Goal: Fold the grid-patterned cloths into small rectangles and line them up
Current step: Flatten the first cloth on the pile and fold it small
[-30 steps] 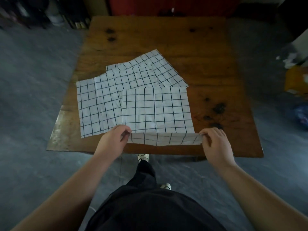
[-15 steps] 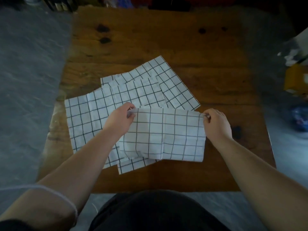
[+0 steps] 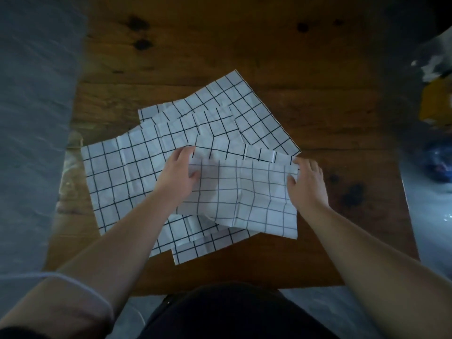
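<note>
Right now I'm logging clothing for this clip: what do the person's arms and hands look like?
Both forearms are bare. A pale sleeve with a whitish hem sits near the left elbow; the right arm shows none. No gloves, rings or watch visible on the left hand or right hand.

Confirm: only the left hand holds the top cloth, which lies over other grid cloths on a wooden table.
No: the head view shows the left hand and right hand both holding the top cloth; the rest stands.
</note>
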The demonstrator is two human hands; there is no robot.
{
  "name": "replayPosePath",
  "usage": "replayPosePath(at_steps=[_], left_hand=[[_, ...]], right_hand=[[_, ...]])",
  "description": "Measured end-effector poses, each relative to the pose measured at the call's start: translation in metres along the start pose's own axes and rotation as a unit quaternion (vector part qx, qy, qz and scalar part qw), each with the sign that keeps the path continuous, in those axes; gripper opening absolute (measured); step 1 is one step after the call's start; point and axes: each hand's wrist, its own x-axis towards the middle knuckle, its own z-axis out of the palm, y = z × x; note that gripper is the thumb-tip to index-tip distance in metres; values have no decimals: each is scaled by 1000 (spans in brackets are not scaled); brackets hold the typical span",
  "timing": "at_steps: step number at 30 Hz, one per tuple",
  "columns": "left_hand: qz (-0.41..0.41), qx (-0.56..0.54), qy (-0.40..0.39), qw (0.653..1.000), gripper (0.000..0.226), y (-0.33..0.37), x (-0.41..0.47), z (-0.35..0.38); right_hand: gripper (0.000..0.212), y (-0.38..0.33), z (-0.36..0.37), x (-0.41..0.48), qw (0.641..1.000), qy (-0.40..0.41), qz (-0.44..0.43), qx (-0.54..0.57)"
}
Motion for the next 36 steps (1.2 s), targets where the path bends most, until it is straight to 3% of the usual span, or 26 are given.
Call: replayPosePath(at_steps=[3,7,15,18,22,28,32,36], left_hand=[[-5,-13,37,999,70,-6,-27,-2],[-82,-64,87,991,59,-9,-74,0],[-213,-182,65,958,51,-29,-129,24],[-205,-180,53,961,46,-31,-121,24],[-184,-137,25,973,16,-29,-108,19],[-171,-134,5,976,37,-36,-102,17],[-139,-107,-3,984,21,-37,-113,17],[-133,-130,-9,983,19,-40,-129,17]], right_hand=[[42,2,3,-32,998,-9,-51,19],[37,16,10,-78,994,-34,-92,46],[41,55,19,-133,985,-33,66,156],[45,54,19,-129,972,-45,122,197],[49,45,24,-122,963,-66,154,211],[53,34,29,-123,952,-59,209,217],[48,32,35,-131,953,-63,223,194],[36,28,33,-135,955,-62,224,184]])
